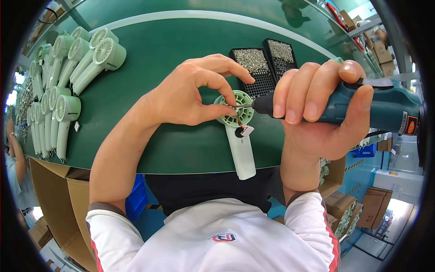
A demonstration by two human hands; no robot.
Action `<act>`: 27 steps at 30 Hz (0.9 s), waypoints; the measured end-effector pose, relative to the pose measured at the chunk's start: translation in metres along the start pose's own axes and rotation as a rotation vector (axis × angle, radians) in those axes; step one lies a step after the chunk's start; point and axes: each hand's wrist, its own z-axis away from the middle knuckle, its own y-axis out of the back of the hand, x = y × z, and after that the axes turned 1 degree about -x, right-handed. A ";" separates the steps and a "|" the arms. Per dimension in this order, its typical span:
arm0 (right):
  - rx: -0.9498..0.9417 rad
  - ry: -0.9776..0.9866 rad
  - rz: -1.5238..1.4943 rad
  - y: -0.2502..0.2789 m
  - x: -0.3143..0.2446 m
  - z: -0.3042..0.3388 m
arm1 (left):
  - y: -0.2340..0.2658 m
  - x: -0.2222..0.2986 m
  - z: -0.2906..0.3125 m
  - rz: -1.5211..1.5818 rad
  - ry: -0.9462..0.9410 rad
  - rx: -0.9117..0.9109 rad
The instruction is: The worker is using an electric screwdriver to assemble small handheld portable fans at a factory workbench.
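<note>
My right hand [312, 104] grips a teal and black electric screwdriver [389, 104], held nearly level with its bit pointing left. My left hand [190, 93] has thumb and index finger pinched close around the bit's tip; whatever small thing is between them is too hidden to name. Below the fingertips lies a pale green handheld fan [242, 156], its round grille toward the far side and its handle reaching past the table's near edge. A white connector [247, 131] on red and black wires sits on the fan, by a dark round spot.
Two black perforated trays [260, 84] with many small silver screws stand just beyond the fan. Several pale green fans [68, 109] lie in rows at the left of the green table [181, 149]. A cardboard box [54, 195] stands below the left edge.
</note>
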 end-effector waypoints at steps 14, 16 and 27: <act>0.074 -0.017 0.113 -0.002 0.001 0.004 | -0.002 0.001 -0.001 -0.010 -0.005 0.013; 0.104 -0.012 0.143 -0.004 0.003 0.004 | -0.003 0.000 0.000 -0.006 -0.001 0.012; 0.113 -0.024 0.122 -0.003 0.003 0.004 | 0.009 0.007 0.001 0.020 0.123 -0.066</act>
